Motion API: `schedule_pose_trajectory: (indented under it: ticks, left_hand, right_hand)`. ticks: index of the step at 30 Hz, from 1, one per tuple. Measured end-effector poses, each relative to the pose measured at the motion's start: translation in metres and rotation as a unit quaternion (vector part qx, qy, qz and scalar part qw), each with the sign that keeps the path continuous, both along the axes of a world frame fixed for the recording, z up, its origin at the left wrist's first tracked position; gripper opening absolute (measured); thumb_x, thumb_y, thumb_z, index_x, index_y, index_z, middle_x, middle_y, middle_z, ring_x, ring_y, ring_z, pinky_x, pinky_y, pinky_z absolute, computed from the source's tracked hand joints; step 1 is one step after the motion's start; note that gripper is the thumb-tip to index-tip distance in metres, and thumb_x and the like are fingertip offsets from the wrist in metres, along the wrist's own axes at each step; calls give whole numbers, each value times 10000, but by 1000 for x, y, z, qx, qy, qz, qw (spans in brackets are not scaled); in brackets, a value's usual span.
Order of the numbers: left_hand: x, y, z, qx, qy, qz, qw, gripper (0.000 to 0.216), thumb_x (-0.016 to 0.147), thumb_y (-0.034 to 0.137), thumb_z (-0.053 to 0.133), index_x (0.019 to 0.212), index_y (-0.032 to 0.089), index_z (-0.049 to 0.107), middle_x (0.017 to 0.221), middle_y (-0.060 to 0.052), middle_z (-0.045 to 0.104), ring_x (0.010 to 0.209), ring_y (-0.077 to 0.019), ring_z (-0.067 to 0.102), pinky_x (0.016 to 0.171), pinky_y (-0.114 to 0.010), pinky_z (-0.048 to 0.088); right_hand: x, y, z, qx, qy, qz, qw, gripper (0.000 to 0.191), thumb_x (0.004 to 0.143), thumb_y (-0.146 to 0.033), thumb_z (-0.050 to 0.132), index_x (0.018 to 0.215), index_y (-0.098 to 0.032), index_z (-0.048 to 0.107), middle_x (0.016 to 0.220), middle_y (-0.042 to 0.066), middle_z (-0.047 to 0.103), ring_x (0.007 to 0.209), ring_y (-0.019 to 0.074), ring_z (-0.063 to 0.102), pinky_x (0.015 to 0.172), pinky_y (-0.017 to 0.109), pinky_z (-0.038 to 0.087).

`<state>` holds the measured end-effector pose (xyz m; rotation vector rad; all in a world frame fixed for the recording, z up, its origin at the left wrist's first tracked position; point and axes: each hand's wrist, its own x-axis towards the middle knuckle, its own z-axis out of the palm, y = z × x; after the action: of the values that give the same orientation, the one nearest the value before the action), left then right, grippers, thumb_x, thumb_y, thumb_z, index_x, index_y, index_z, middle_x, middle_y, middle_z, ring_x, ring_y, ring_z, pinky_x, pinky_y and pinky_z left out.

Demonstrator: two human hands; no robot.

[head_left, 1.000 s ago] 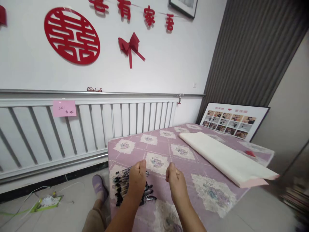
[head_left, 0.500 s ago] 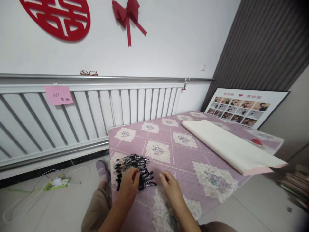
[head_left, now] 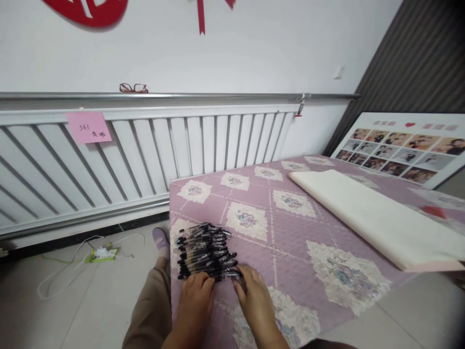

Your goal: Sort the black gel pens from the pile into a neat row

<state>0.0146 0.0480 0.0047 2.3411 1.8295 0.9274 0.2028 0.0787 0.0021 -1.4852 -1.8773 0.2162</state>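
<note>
"Where are the pens?"

"The black-capped pens [head_left: 205, 252], many of them, lie side by side in a dense pile on a counter [head_left: 290, 242] covered by a purple cloth with pale floral diamonds. I'll place everything else from that pile."

"And the person's hands?"

"The left hand [head_left: 196, 292] is at the pile's near edge, fingers together and bent toward the pens; I cannot tell whether it is clamped on one. The right hand [head_left: 255, 294] is at the pile's right end, thumb and forefinger apart, close by the clear ends of the pens there."

"What is farther out?"

"To the right of the pile, well apart, a folded cream sheet [head_left: 378, 218] with a pink underside lies slantwise. Beyond it, farther right of the pens, leans a board of photographs [head_left: 399, 150] with a small red heart at the top. Behind the pile stands a white radiator [head_left: 207, 140]; a pink note [head_left: 89, 127] on it, behind and left of the pens, reads 361. Red-framed glasses [head_left: 133, 88] rest on the pipe [head_left: 218, 96] above. Left of the pile, down on the floor, are a purple shoe [head_left: 160, 238] and a green-edged power strip [head_left: 103, 254]."
</note>
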Motion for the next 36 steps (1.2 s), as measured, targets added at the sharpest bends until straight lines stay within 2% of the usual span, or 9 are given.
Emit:
schedule_pose_trajectory:
  ticks: [7, 14, 18, 23, 30, 36]
  left_hand:
    - [0, 1, 1, -21, 26, 7, 999, 265, 823, 96, 588, 1035, 245, 643, 978, -24, 608, 936, -222, 532, 840, -366, 412]
    - [1, 0, 10, -58, 49, 18, 997, 205, 842, 146, 606, 1006, 256, 660, 893, -17, 588, 904, -225, 522, 813, -364, 398]
    - [3, 0, 15, -77, 51, 21, 996, 125, 847, 146, 602, 895, 241, 667, 890, -21, 581, 912, -225, 516, 815, -365, 388]
    - [2, -1, 15, -66, 44, 12, 997, 126, 836, 123, 589, 866, 228, 652, 910, -18, 593, 922, -218, 517, 822, -364, 379]
    - [0, -4, 17, -72, 32, 4, 997, 109, 832, 123, 595, 871, 215, 639, 915, -17, 614, 920, -218, 534, 814, -358, 384]
    - [0, -5, 14, -94, 37, -3, 995, 85, 858, 141, 570, 864, 211, 619, 904, -15, 623, 890, -223, 545, 785, -360, 383]
  right_hand:
    - [-1, -3, 6, -25, -22, 12, 999, 301, 806, -126, 591, 1090, -223, 614, 1023, 68, 668, 970, 252, 599, 865, 401, 490]
    - [-4, -5, 12, -45, -54, 15, 997, 222, 817, -99, 569, 981, -223, 650, 912, 60, 651, 892, 249, 588, 801, 381, 476]
    - [-3, -5, 10, -43, -40, 21, 998, 167, 815, -101, 556, 900, -222, 634, 885, 50, 650, 881, 247, 583, 793, 379, 466]
    - [-1, -6, 7, -25, -6, 16, 1000, 156, 838, -134, 502, 870, -233, 618, 844, 42, 653, 844, 238, 593, 765, 371, 466]
    - [4, -7, -3, 9, 53, -59, 997, 145, 881, -264, 467, 924, -201, 590, 884, 80, 659, 867, 246, 593, 793, 392, 470]
    - [4, -6, -5, 42, 4, -79, 996, 139, 868, -241, 468, 921, -191, 586, 861, 92, 641, 840, 255, 563, 785, 411, 458]
